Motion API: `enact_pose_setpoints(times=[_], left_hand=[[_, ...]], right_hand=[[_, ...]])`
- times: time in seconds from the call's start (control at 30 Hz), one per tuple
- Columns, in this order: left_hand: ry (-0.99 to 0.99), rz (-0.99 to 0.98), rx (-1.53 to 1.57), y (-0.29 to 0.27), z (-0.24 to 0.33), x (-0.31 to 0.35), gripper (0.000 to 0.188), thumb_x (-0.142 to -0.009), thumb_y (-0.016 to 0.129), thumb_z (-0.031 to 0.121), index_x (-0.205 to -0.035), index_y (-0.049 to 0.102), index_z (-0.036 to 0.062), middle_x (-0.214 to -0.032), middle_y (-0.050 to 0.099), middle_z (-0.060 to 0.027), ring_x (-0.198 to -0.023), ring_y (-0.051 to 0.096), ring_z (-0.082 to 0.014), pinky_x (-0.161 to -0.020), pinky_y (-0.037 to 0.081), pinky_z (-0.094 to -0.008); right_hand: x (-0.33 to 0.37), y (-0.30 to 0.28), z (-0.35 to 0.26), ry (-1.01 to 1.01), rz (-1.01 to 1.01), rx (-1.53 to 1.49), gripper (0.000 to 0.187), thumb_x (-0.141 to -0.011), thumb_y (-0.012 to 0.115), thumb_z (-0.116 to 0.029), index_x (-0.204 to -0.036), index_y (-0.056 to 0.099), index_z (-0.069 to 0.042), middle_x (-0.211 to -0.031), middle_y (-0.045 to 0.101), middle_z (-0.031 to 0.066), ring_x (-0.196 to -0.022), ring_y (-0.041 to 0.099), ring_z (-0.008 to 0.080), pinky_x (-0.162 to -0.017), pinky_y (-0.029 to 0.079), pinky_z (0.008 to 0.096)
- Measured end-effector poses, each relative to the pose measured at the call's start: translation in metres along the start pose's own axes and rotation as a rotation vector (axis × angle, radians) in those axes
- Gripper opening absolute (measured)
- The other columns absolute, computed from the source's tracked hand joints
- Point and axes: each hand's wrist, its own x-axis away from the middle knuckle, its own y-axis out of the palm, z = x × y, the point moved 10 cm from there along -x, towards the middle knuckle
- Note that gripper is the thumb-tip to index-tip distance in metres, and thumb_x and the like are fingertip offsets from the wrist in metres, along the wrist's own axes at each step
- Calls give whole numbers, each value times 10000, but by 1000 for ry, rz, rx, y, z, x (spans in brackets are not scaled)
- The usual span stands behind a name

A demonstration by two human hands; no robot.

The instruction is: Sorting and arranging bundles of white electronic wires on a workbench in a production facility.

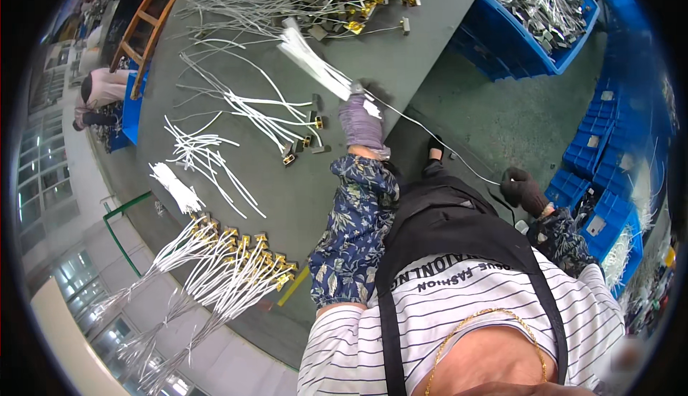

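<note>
My left hand [362, 122], in a thin greyish-purple glove, is closed round a bundle of white sleeves [312, 60] over the grey table's right edge. A thin white wire [446, 144] runs from beside that hand down to my right hand [524, 191]. The right hand wears a dark glove and is closed near the wire's lower end; its fingertips are too dark to show the grip fully. Left of my left hand lie several white-sleeved wires [269, 120] with small gold and grey end pieces. Looser white sleeves [197, 145] and a short white bundle [176, 188] lie further left.
A heap of wires with grey and gold connectors [351, 2] covers the table's far end. Bunches of white-sleeved wires [229, 274] hang over the near left edge. A blue crate [502, 45] of parts stands at right, with more blue bins [598, 220]. Another person [107, 88] is at far left.
</note>
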Motion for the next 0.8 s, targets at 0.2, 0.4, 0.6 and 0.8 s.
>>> enact_pose_setpoints(times=[0.2,0.4,0.6,0.8], left_hand=[[347,75,-316,30,105,19,269,-905,632,227,-993,608,-27,-887,644,-104,-773,644,-216,-703,572,-336],[424,36,-101,51,160,27,247,-920,584,196,-1054,541,-8,-1046,622,-176,-945,629,-321,-864,555,-473],[441,73,-130,28,180,24,234,-928,568,183,-1053,544,-13,-1037,626,-174,-922,639,-311,-823,571,-458],[159,26,-480,-3,78,22,142,-912,610,212,-856,601,82,-658,516,15,-538,500,-118,-476,410,-260]], right_hand=[[18,-52,44,259,237,491,248,-796,651,-261,-881,639,-29,-697,573,37,-576,521,132,-498,413,288],[8,-38,20,172,258,447,167,-813,640,-195,-827,623,-30,-672,562,28,-546,499,117,-483,403,272],[13,-37,14,188,273,448,188,-799,651,-201,-853,642,-21,-683,568,38,-567,513,124,-496,411,283],[-5,5,-12,61,193,255,153,-805,652,-177,-835,638,-28,-676,568,25,-576,515,104,-499,409,275]])
